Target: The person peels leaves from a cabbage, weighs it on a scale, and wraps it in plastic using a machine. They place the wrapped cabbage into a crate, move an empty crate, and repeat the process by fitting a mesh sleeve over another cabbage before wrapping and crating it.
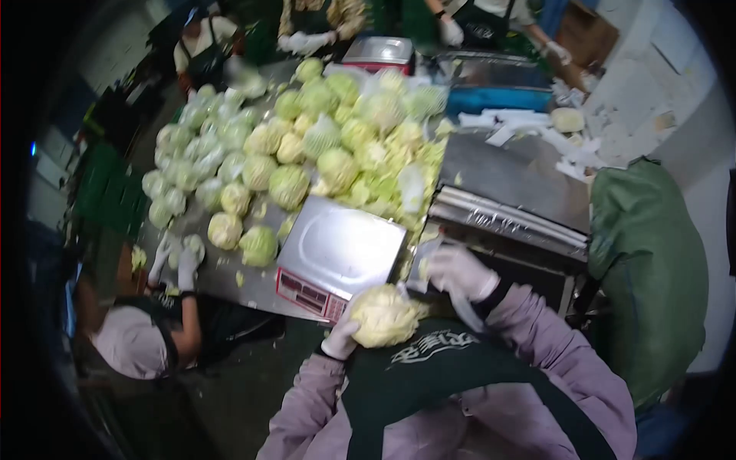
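Observation:
A pale, trimmed cabbage (383, 316) sits in my left hand (341, 337), whose gloved fingers wrap its left side. It is held in front of my apron, just below the near edge of the scale (342, 244). My right hand (461, 274), also gloved, is closed to the right of the cabbage, by the front of the wrapping machine (510, 218). A pale, translucent strip (463, 308) hangs beside its wrist. What the fingers grip is blurred and I cannot name it.
Loose cabbages (288, 186), film-wrapped cabbages (195, 149) and torn leaves (383, 192) cover the metal table. A co-worker in a cap (130, 343) handles a cabbage at the left. Other people stand across the table near a second scale (379, 52). A green sack (652, 276) stands at right.

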Tool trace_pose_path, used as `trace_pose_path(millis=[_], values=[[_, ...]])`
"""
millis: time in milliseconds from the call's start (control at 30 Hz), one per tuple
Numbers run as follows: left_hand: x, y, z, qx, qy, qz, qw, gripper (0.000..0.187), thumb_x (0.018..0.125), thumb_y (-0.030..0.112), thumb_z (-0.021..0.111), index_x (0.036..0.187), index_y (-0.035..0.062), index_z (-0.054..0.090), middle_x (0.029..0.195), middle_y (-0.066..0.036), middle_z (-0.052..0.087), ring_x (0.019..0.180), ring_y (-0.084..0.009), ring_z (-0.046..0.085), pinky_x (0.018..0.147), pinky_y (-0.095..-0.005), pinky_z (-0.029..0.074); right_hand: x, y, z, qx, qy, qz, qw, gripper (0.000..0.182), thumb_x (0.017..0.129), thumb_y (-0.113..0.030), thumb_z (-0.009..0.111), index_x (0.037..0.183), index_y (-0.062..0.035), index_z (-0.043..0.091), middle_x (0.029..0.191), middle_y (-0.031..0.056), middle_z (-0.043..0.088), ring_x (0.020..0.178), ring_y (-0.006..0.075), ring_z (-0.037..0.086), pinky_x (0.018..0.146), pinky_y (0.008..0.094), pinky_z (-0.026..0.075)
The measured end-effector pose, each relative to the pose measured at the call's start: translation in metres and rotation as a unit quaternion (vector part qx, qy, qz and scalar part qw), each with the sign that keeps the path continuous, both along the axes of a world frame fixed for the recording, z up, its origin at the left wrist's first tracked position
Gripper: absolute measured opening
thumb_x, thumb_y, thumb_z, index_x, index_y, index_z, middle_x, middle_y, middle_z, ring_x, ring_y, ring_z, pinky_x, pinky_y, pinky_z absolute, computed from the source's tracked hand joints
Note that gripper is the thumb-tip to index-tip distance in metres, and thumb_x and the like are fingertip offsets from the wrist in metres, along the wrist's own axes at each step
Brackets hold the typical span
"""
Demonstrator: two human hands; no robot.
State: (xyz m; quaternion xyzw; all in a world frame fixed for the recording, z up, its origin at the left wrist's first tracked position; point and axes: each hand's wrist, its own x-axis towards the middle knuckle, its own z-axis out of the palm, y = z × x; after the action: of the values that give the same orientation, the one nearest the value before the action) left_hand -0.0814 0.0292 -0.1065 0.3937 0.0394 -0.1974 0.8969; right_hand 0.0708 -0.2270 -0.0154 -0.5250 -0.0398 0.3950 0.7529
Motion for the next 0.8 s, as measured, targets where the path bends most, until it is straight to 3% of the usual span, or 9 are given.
trace_pose_path(millis=[133,267,300,333,500,533,600,667,800], values=[[-0.006,-0.008,0.007,-0.023,0.03,0.054,0.998,0.095,0.075,0.048,0.068,0.145,0.0026,0.023,0.143,-0.018,0.038,0.131,-0.0309,0.041,0.11,-0.0433,0.034,0.07,0.029,0.032,0.001,0.02,-0.194,0.981,0.032,0.09,-0.027,0.059,0.111,-0.004,0.066,0.088,-0.002,0.067,0.057,0.0042,0.049,0.053,0.0181,0.041],[-0.012,-0.004,0.0,-0.04,0.028,0.077,0.996,0.093,0.074,0.045,0.068,0.144,0.0018,0.026,0.14,-0.016,0.039,0.13,-0.0289,0.04,0.109,-0.0407,0.034,0.043,0.03,0.017,-0.173,-0.298,0.113,0.932,0.027,0.09,-0.02,0.062,0.109,-0.002,0.065,0.095,0.0066,0.069,0.08,0.0123,0.063,0.068,0.0244,0.049],[-0.011,-0.003,0.004,-0.047,0.038,0.078,0.995,0.092,0.074,0.046,0.068,0.143,0.002,0.026,0.14,-0.016,0.039,0.13,-0.0287,0.041,0.109,-0.0408,0.034,0.02,0.032,0.021,-0.15,-0.224,0.172,0.948,0.026,0.087,-0.019,0.067,0.108,-0.0043,0.067,0.096,0.0066,0.068,0.084,0.0158,0.062,0.074,0.0272,0.048],[-0.01,-0.002,0.006,-0.053,0.047,0.079,0.994,0.091,0.074,0.046,0.068,0.143,0.0022,0.027,0.14,-0.016,0.039,0.13,-0.0285,0.041,0.109,-0.0409,0.035,0.004,0.035,0.014,-0.079,-0.395,0.185,0.896,0.029,0.083,-0.018,0.071,0.107,-0.0032,0.067,0.097,0.0065,0.066,0.086,0.0153,0.062,0.075,0.0295,0.048],[-0.013,0.007,-0.002,-0.063,0.054,0.075,0.994,0.092,0.074,0.046,0.068,0.144,0.0028,0.026,0.142,-0.015,0.038,0.132,-0.0276,0.039,0.109,-0.0414,0.034,-0.019,0.037,-0.001,-0.065,-0.472,0.198,0.857,0.02,0.084,-0.014,0.07,0.099,-0.0009,0.068,0.094,0.0056,0.066,0.08,0.0115,0.062,0.071,0.0263,0.049],[-0.013,0.008,-0.002,-0.061,0.054,0.071,0.994,0.092,0.074,0.046,0.068,0.144,0.0028,0.026,0.142,-0.015,0.038,0.132,-0.0276,0.039,0.109,-0.0414,0.034,-0.019,0.034,-0.002,-0.065,-0.472,0.194,0.857,0.02,0.084,-0.014,0.07,0.099,-0.0009,0.068,0.094,0.0056,0.066,0.08,0.0115,0.062,0.071,0.0263,0.049],[-0.01,0.008,0.003,-0.057,0.031,0.053,0.996,0.096,0.073,0.047,0.069,0.145,0.0026,0.024,0.142,-0.016,0.037,0.132,-0.028,0.039,0.11,-0.0417,0.033,-0.02,0.033,0.009,-0.111,-0.126,0.17,0.971,0.01,0.086,-0.01,0.067,0.09,-0.0013,0.068,0.08,0.0025,0.064,0.069,0.008,0.057,0.063,0.0235,0.047],[-0.004,0.006,0.016,-0.066,0.024,0.035,0.997,0.099,0.071,0.048,0.07,0.145,0.0015,0.023,0.142,-0.017,0.037,0.132,-0.0284,0.039,0.109,-0.0415,0.034,-0.011,0.032,-0.011,-0.123,-0.14,0.046,0.981,0.015,0.089,-0.015,0.065,0.091,-0.0007,0.067,0.075,0.0009,0.063,0.064,0.0067,0.057,0.058,0.0225,0.047],[0.006,0.004,0.038,-0.012,-0.006,0.009,1.0,0.101,0.07,0.05,0.07,0.143,-0.0015,0.024,0.14,-0.018,0.039,0.129,-0.0277,0.042,0.108,-0.0403,0.035,-0.022,0.034,0.019,-0.162,-0.244,0.147,0.945,0.024,0.08,-0.013,0.074,0.098,-0.0028,0.063,0.083,0.0002,0.061,0.078,0.0041,0.055,0.069,0.0226,0.047]])
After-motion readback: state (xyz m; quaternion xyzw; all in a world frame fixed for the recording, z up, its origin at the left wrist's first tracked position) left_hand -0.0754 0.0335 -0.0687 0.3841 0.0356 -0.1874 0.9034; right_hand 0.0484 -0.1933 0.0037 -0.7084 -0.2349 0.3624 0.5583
